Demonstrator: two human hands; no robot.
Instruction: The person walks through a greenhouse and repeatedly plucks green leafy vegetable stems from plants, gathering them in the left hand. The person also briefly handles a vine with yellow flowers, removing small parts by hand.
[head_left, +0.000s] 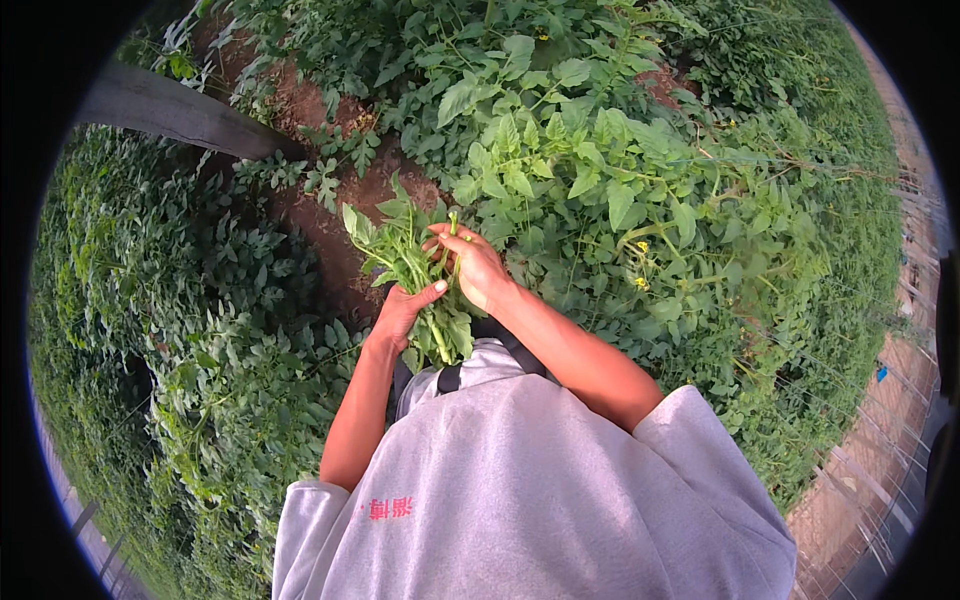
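Note:
A bunch of picked leafy green shoots (pixel 402 252) is held in front of my waist, its cut stems pointing down toward me. My left hand (pixel 400 312) is closed around the bunch, thumb lying across the stems. At its right side, my right hand (pixel 470 262) pinches a short green stem (pixel 454 222) between thumb and fingers, close against the bunch. Some of the right fingers are partly hidden behind the stems and leaves.
Dense tomato-like plants (pixel 620 180) with small yellow flowers (pixel 642 262) grow close on my right. More bushy plants (pixel 230 390) stand at left. Between the rows runs a strip of brown soil (pixel 325 215). A grey post (pixel 185 112) slants in at the upper left.

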